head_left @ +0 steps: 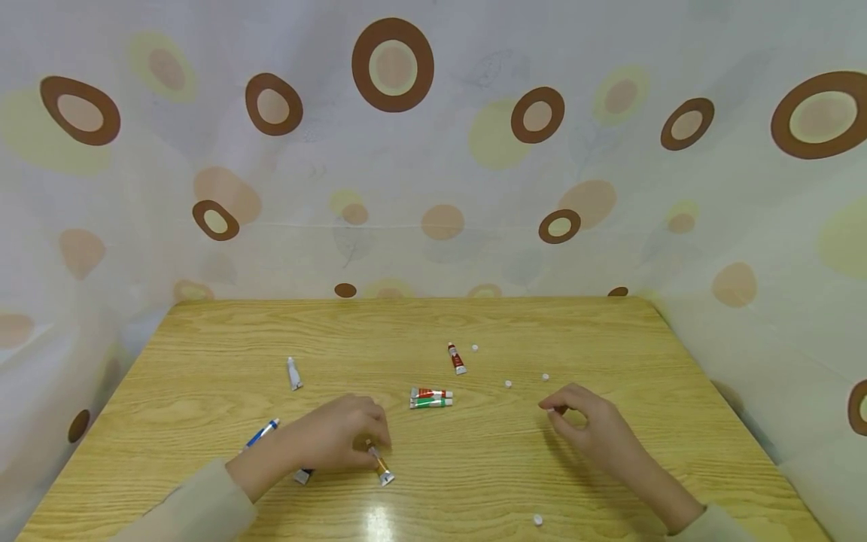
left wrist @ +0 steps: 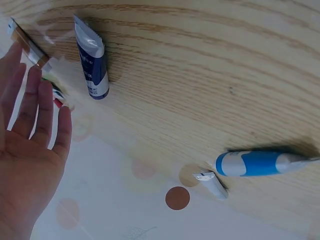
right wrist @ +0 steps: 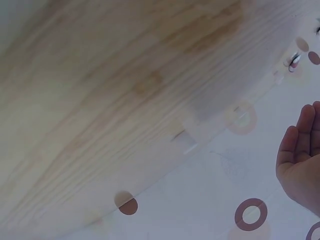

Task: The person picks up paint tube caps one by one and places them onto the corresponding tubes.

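Nearest you, right of centre on the wooden table [head_left: 460, 497], lies a small white cap [head_left: 538, 519]. To the left, a navy tube [head_left: 303, 476] is partly hidden by your left forearm [head_left: 267, 458]. Your hands are well apart. Your left hand [head_left: 342, 430] curves over an ochre tube [head_left: 382, 468], thumb and forefinger about its nozzle end; whether they grip it cannot be told. Your right hand [head_left: 596, 430] pinches a tiny white piece [head_left: 550, 410] between thumb and forefinger tips. Beyond your left forearm lies a blue-and-white tube [head_left: 261, 433]. Farther off, near the centre, a green tube [head_left: 430, 403] and a red tube [head_left: 431, 394] lie side by side; to their right sit a second cap [head_left: 508, 384] and a third cap [head_left: 545, 376]. A white tube [head_left: 294, 374] lies far left, a dark red tube [head_left: 457, 359] near the middle, a fourth cap [head_left: 475, 348] beside it. Behind hangs a patterned white curtain [head_left: 298, 173].
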`<action>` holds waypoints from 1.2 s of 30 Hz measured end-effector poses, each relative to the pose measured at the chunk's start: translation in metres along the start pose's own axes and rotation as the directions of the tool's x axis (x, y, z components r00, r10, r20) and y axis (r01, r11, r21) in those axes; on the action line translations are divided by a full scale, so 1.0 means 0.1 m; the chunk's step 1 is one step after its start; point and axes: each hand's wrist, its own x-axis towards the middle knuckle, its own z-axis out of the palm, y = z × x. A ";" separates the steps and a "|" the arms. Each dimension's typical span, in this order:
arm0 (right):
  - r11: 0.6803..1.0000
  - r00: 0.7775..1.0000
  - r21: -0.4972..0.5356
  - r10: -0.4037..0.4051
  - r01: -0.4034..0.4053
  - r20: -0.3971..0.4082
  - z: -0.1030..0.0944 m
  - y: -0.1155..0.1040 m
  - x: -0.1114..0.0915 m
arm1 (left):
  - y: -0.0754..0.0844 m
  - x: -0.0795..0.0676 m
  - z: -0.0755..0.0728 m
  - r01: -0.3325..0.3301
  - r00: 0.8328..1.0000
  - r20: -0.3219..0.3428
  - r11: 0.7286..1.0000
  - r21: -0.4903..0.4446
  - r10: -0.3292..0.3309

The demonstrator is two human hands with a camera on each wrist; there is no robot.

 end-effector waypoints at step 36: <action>0.998 0.995 0.013 -0.059 0.060 -0.076 0.07 -0.05 0.03 | 0.05 0.02 0.01 0.068 0.998 0.007 0.991 -0.114 -0.068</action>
